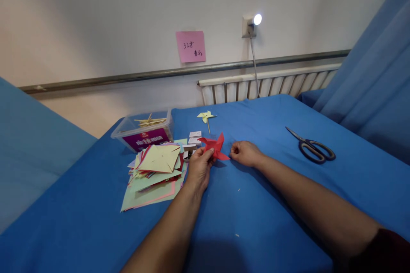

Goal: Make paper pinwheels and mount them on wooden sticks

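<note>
A red paper pinwheel (pixel 217 146) is pinched in my left hand (pixel 199 166), its thumb pressed over the middle where the folds meet. Just right of it, my right hand (pixel 245 153) rests low over the blue cloth with fingers curled together; whatever is between the fingertips, if anything, is hidden or too small to name. Small white boxes (pixel 194 136) stand behind my left hand, one of them open with dark bits inside. Farther back lies a yellow pinwheel (pixel 206 116) on a thin stick.
Left of my hands is a stack of coloured paper (pixel 156 160), cut squares on top. Behind it stands a clear plastic tub (pixel 169 126) of wooden sticks. Black-handled scissors (pixel 312 147) lie at right. A radiator (pixel 272 85) and wall rail (pixel 144 76) run behind the table.
</note>
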`<state>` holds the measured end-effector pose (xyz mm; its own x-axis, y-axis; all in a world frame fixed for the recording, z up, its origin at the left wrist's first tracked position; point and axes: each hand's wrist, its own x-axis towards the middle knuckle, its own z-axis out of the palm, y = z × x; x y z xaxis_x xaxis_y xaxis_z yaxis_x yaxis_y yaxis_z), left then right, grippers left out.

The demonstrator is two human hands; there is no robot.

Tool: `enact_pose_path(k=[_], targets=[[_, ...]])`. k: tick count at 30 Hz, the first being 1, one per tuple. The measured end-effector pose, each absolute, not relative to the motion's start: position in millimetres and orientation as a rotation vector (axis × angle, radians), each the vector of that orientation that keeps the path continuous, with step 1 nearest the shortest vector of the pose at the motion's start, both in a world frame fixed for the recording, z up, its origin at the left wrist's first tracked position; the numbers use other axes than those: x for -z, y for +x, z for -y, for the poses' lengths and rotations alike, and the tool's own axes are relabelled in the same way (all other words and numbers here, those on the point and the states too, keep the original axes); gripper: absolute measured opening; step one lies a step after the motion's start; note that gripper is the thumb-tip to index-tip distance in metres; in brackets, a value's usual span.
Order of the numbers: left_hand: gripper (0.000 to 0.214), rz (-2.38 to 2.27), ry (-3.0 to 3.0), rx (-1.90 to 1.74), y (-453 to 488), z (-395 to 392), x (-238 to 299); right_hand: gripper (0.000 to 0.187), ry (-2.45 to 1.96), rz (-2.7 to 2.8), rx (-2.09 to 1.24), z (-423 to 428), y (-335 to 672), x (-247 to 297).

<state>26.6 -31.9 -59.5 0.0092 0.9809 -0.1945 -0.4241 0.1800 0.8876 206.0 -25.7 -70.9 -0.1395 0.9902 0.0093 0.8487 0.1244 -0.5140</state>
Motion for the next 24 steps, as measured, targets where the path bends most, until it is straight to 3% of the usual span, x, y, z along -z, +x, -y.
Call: enact_pose_path(k=[13, 24], targets=[[0.024, -0.996, 0.715, -1.262, 26.9, 34.9, 56.8, 0.022, -1.881, 2.161, -0.369, 28.6, 209.2, 65.5], [0.025, -1.006, 0.723, -1.252, 26.1, 33.5, 59.4, 0.017, -1.916, 2.131, -0.286, 27.5, 212.9, 71.3]])
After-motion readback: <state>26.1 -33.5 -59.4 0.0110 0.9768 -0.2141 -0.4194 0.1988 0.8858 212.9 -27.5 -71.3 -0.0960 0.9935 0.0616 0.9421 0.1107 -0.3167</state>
